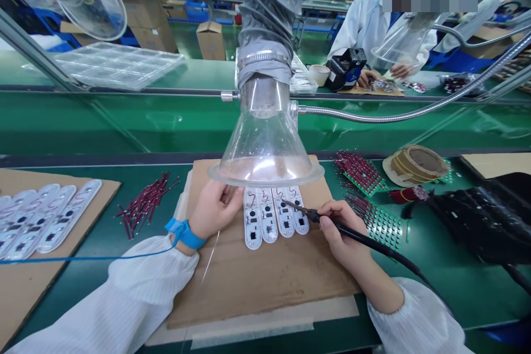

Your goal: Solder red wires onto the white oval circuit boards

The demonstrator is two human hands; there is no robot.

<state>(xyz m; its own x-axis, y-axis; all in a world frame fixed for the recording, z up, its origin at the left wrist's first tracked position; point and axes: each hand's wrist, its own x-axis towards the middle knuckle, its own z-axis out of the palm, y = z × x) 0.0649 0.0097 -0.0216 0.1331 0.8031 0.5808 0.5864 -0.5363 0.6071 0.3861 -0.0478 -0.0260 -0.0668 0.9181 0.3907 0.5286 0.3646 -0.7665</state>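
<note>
In my right hand is a soldering iron, gripped like a pen, its tip over the upper part of the boards. Several narrow white circuit boards with rounded ends lie side by side on a cardboard sheet, short red wires at their upper ends. My left hand, with a blue wrist strap, is closed in a pinch beside the leftmost board. A thin strand of solder wire trails from beneath it; the fingertips are partly covered by the clear fume hood.
Red wires lie loose at left, near more white boards on cardboard. Wire bundles on green boards, a tape roll and a black bag sit at right. A co-worker works across the bench.
</note>
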